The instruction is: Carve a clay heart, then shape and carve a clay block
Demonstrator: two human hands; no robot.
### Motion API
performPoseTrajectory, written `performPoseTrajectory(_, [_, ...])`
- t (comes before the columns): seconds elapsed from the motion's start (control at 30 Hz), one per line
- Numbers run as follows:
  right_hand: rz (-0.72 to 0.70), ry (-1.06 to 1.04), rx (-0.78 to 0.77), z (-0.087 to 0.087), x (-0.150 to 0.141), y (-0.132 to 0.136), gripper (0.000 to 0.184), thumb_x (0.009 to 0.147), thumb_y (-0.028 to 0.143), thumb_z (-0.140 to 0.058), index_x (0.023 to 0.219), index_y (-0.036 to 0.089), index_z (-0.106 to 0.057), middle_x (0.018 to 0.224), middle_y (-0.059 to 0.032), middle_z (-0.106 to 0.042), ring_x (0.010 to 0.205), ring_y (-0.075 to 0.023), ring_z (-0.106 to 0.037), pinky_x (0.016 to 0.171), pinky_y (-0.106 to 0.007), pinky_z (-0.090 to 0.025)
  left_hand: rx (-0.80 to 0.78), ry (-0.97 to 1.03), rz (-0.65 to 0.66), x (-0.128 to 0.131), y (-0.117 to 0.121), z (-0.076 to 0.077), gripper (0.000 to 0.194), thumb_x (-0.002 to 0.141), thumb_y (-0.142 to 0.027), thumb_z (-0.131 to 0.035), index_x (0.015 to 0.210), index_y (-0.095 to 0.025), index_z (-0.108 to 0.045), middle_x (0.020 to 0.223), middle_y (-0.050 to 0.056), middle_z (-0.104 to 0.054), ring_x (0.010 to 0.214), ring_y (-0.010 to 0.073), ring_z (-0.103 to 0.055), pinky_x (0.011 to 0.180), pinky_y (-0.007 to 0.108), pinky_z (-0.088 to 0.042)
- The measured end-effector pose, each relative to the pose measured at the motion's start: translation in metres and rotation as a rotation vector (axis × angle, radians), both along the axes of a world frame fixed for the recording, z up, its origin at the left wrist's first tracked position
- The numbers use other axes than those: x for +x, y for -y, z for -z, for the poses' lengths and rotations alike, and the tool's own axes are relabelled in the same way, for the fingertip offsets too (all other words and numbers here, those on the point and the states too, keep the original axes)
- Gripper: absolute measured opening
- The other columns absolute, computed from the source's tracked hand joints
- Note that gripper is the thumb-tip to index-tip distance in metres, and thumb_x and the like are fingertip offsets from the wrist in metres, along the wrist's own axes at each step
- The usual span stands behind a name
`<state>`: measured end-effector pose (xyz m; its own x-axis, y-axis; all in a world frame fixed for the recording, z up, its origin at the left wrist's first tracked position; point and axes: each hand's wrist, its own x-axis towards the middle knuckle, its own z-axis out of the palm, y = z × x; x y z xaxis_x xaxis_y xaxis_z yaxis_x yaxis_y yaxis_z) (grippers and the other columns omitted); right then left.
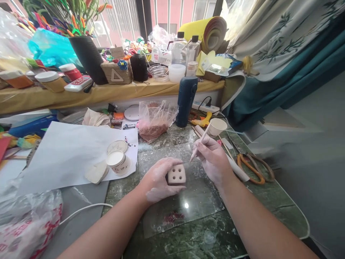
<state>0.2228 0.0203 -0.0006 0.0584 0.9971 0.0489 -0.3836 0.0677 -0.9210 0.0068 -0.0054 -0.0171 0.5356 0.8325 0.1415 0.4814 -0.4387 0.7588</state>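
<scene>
My left hand [163, 180], dusted with white powder, grips a small off-white clay block [176, 175] between thumb and fingers. Four round holes would be a count, so I note several dark round holes in its upper face. My right hand [212, 158], also powdery, holds a pale pointed stick [199, 144] like a pencil, its tip down and apart from the block. Under both hands lies a clear sheet [199, 201] with white dust and a reddish smear on it. A paper cup [217, 126] stands just beyond my right hand.
Orange-handled scissors [252, 167] lie at the right. A dark blue bottle [185, 102] stands behind the sheet, beside a plastic bag of reddish-brown material [153, 129]. To the left, a white tub [117, 162] rests on white paper [72, 154].
</scene>
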Motion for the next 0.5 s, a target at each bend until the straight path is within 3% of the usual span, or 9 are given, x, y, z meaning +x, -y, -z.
performPoseTrajectory(0.2, [0.104, -0.083, -0.146, 0.01, 0.0, -0.011, 0.032, 0.073, 0.041, -0.086, 0.072, 0.019, -0.063, 0.068, 0.0031, -0.058, 0.057, -0.0095, -0.05, 0.049, -0.02, -0.046, 0.047, -0.05, -0.092, 0.002, 0.006, -0.001, 0.056, 0.071, -0.035, -0.089, 0.12, -0.028, -0.062, 0.113, 0.005, -0.07, 0.107, 0.0284, -0.064, 0.099, 0.046, -0.05])
performPoseTrajectory(0.3, [0.104, -0.09, -0.162, 0.01, 0.0, -0.011, 0.032, 0.073, 0.041, -0.086, 0.075, 0.019, -0.063, 0.068, 0.0035, -0.059, 0.055, -0.0091, -0.05, 0.049, -0.02, -0.046, -0.085, 0.125, -0.162, 0.002, 0.008, 0.0, 0.057, 0.074, -0.038, -0.087, 0.122, -0.027, -0.057, 0.116, 0.006, -0.068, 0.107, 0.0267, -0.066, 0.097, 0.043, -0.053])
performPoseTrajectory(0.4, [0.103, -0.094, -0.16, 0.009, 0.0, -0.011, 0.03, 0.073, 0.04, -0.085, 0.077, 0.019, -0.064, 0.068, 0.0038, -0.059, 0.055, -0.0091, -0.05, 0.049, -0.021, -0.045, -0.249, 0.361, -0.135, 0.002, 0.008, 0.005, 0.062, 0.08, -0.036, -0.082, 0.131, -0.025, -0.048, 0.126, 0.01, -0.065, 0.115, 0.026, -0.066, 0.097, 0.04, -0.054])
performPoseTrajectory(0.5, [0.099, -0.1, -0.161, 0.008, -0.001, -0.009, 0.03, 0.073, 0.04, -0.086, 0.076, 0.019, -0.064, 0.069, 0.0035, -0.06, 0.056, -0.0089, -0.051, 0.05, -0.021, -0.045, -0.272, 0.36, -0.096, 0.0, 0.007, 0.01, 0.064, 0.084, -0.033, -0.079, 0.137, -0.026, -0.044, 0.135, 0.012, -0.061, 0.124, 0.0268, -0.062, 0.103, 0.04, -0.051])
